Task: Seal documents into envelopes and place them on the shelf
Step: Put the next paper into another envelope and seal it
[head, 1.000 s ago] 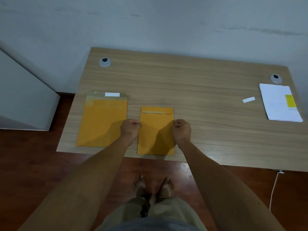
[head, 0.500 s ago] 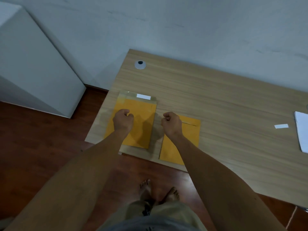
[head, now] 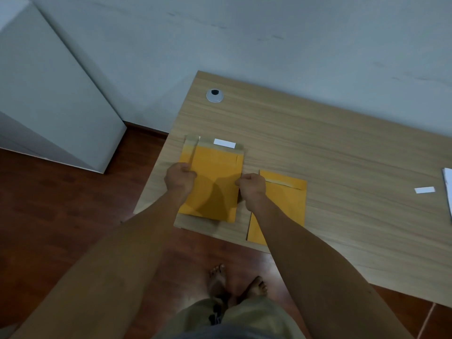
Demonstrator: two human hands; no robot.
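A large yellow envelope (head: 215,177) lies near the left end of the wooden desk (head: 330,155), its flap open at the far end with a white strip (head: 224,143) on it. My left hand (head: 179,178) grips its left edge and my right hand (head: 252,188) grips its right edge. A smaller yellow envelope (head: 286,201) with a folded flap lies just to the right, partly under my right forearm and overhanging the desk's front edge.
A white cabinet (head: 49,94) stands on the floor to the left of the desk. A loose white strip (head: 424,190) and the edge of a white paper stack (head: 448,187) lie at the far right. A grey cable grommet (head: 214,95) sits near the desk's back corner.
Both hands left the small envelope and moved left to the large one, now gripping its side edges. My head turned left, bringing the cabinet into view.
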